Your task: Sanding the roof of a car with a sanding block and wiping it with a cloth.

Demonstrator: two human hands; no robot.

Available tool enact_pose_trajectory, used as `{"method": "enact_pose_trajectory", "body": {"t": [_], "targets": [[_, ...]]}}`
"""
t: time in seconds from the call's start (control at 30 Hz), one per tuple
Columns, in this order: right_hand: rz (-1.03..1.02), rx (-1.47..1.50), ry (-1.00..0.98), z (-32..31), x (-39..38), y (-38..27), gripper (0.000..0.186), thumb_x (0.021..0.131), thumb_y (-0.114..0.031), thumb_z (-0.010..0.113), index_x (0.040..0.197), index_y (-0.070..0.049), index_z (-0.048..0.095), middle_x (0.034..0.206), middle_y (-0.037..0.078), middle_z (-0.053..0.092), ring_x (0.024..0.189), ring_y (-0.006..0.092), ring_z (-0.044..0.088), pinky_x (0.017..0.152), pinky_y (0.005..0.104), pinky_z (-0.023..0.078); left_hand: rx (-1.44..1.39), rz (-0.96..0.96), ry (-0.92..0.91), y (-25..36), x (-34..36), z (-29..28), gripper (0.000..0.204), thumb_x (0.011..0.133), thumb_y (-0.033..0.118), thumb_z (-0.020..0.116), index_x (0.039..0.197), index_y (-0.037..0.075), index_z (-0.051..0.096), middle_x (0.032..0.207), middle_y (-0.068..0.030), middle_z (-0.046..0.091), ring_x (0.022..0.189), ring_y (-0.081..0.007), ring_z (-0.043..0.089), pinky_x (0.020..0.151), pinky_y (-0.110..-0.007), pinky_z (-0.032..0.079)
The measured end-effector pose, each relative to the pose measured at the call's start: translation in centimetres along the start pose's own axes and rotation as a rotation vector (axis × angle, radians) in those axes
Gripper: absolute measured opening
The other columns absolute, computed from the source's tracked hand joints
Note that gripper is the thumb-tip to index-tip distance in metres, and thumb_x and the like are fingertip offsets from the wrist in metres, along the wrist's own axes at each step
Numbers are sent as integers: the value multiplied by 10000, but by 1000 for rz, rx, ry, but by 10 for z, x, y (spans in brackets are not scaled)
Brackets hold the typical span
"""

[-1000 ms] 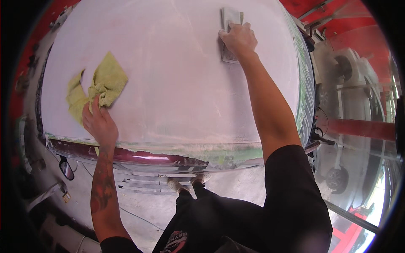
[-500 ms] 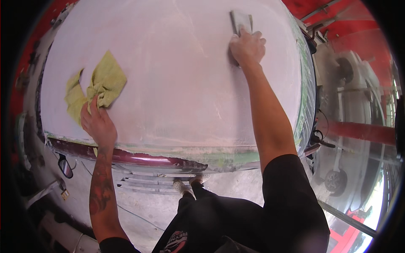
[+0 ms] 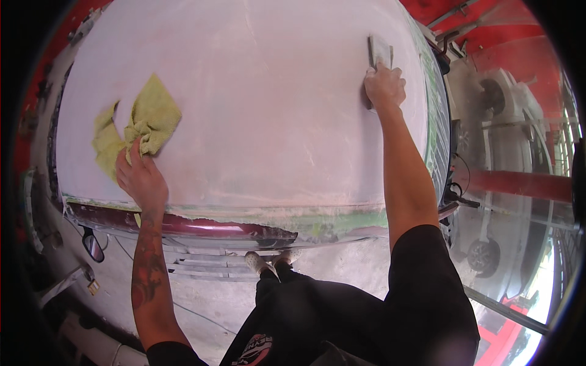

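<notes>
A broad, pale pinkish-white vehicle panel (image 3: 256,122), dusty and smeared, spreads before me. My right hand (image 3: 386,85) grips a sanding block (image 3: 380,50) and presses it on the panel's far right part. The block's front end shows past my fingers; the rest is hidden under my palm. On the left, my left hand (image 3: 143,180) bunches a yellow-green cloth (image 3: 155,107) between its fingers. That cloth lies spread on the panel in two folds, its gathered middle at my fingertips.
Along the panel's near edge run green patches and a strip of dark red paint (image 3: 207,227). Slatted metal steps (image 3: 213,268) stand below, by my shoes. A side mirror (image 3: 93,245) is at lower left. Beyond the right edge are a red post (image 3: 519,185) and a wheel (image 3: 483,256).
My right hand has slid the sanding block to the right and somewhat nearer to me. My left hand and the cloth have stayed nearly where they were.
</notes>
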State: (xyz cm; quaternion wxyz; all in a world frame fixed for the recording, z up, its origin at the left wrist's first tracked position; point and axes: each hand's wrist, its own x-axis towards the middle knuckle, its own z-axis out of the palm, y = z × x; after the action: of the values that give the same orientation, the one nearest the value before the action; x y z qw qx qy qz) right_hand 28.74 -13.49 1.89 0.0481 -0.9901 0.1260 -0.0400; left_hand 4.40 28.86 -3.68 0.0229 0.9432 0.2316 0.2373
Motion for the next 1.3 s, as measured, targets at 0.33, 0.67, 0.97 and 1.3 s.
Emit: {"method": "enact_pose_trajectory", "body": {"t": [0.33,0.67,0.97,1.3], "targets": [[-429,-11,131,15,-12,-49,439,933,-311,507,1349,-179,553,1170,173,563,1053,376,569,826,494,494,-46,11,-3,-14,-3,-6,433,948,149,480,1377,197,515,1362,-176,422,1305,-365,375,1091,-519,260],[-541,100,159,30,-116,-118,402,925,-257,557,1325,-227,590,1051,143,567,944,320,543,807,443,445,-4,12,-2,-9,-5,3,429,952,176,486,1380,205,512,1364,-179,425,1295,-374,381,1087,-522,266],[63,-43,34,-1,-14,70,470,955,-394,507,1405,-259,495,1188,167,569,1049,378,559,854,475,493,-11,12,19,-8,1,3,428,965,197,465,1391,209,501,1368,-175,432,1296,-367,390,1088,-510,272],[-633,256,139,24,-193,-42,592,798,-162,631,1381,-207,537,1332,206,514,991,336,542,777,455,445,-1,-1,-19,-16,-3,8,439,959,188,465,1397,209,489,1380,-171,426,1303,-356,390,1096,-501,262]]}}
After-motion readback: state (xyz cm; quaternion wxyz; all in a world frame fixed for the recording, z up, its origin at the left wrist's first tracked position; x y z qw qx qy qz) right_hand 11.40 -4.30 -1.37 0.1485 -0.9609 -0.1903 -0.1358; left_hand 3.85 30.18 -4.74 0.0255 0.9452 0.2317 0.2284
